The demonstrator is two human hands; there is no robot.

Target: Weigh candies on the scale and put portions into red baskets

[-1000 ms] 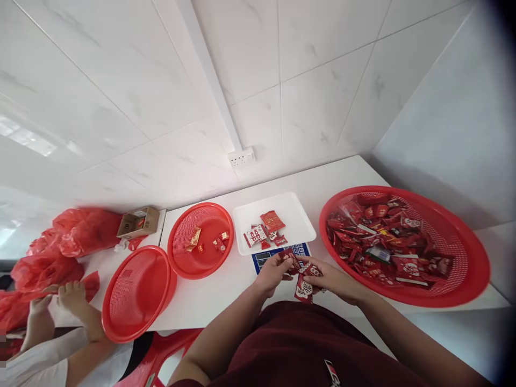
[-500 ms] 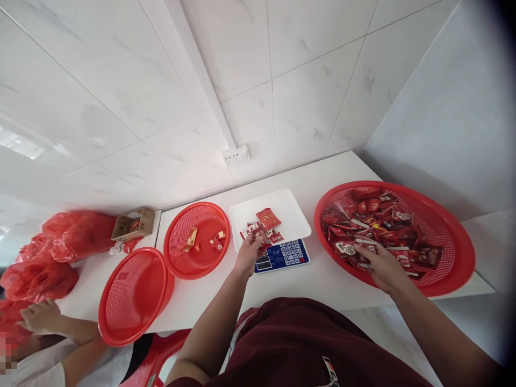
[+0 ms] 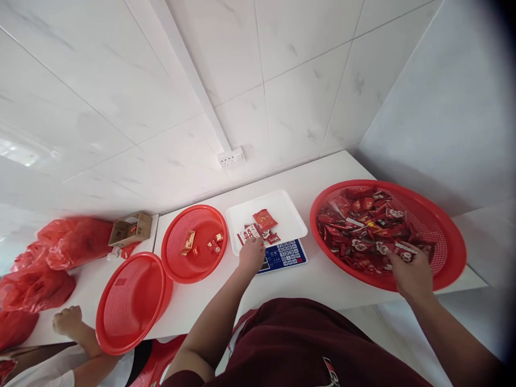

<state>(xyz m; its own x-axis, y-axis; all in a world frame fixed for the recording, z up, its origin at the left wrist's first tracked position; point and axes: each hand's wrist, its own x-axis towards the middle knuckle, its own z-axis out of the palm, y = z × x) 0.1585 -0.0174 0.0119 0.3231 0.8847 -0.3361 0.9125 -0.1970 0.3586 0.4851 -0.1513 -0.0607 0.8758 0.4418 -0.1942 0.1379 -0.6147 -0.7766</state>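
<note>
My left hand (image 3: 252, 255) is at the front edge of a white scale tray (image 3: 288, 212), its fingers curled and partly hidden. Just beyond its fingertips, a red-and-white packet (image 3: 249, 232) lies on the tray; whether the fingers grip anything there is hidden. A larger red packet (image 3: 265, 219) rests behind it. On the right, my right hand (image 3: 413, 273) reaches over the near side of a wide red basket (image 3: 451, 236), with thumb and fingers closed on a small red-and-white packet (image 3: 405, 250). Many red snack packets (image 3: 363, 231) are heaped beneath it.
A blue scale keypad (image 3: 288, 254) is beside my left hand. Left of it stand a red basket (image 3: 171, 226) with a few small packets inside and another red basket (image 3: 159, 317). Red plastic bags (image 3: 76, 242), a cardboard box (image 3: 131, 228) and another person's hand (image 3: 67, 321) are farther left.
My left hand has drawn back slightly, and the packets it was over now show on the tray. My right hand has shifted right within the basket. The other person's hand has moved right.
</note>
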